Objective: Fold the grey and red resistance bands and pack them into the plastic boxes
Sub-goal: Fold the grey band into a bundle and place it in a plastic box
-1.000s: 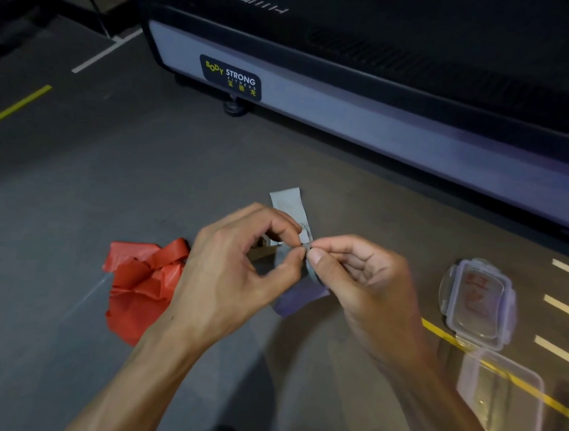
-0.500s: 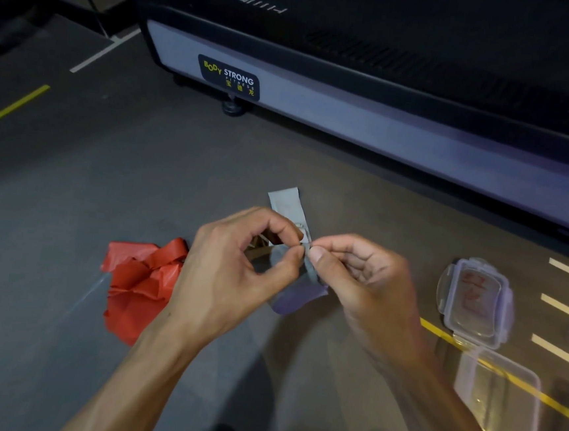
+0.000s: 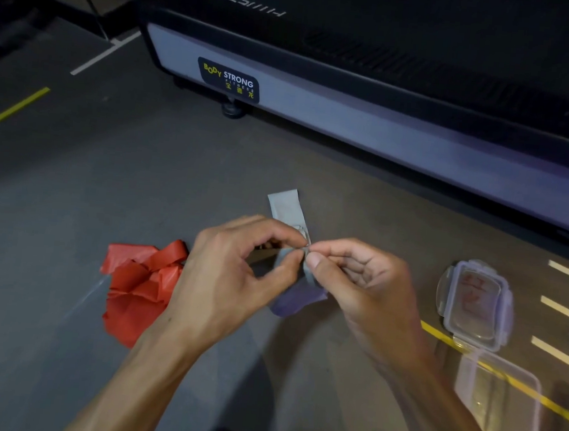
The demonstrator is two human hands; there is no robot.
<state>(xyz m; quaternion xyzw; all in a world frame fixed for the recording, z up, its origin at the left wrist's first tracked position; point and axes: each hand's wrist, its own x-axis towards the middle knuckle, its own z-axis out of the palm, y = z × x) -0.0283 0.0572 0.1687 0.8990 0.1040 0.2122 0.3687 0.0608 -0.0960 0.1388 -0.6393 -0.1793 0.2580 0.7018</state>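
So the person has the thin grey rubber resistance band pinched between both hands, just above the floor in front of the black and grey treadmill base. The left hand and right hand meet thumb-to-forefinger on the same spot of the band, other fingers loosely curled, so neither is closer; it's a shared pinch. The band's long axis runs away from the person toward the treadmill, with one flat end sticking out past the fingertips and a purplish-looking fold hanging below the hands. Looks like folding is mid-way. The crumpled red resistance band sits on the floor left of the grey one, untouched. Right of the grey band lie a clear plastic lid and an open clear plastic box, nothing visibly packed in it yet.
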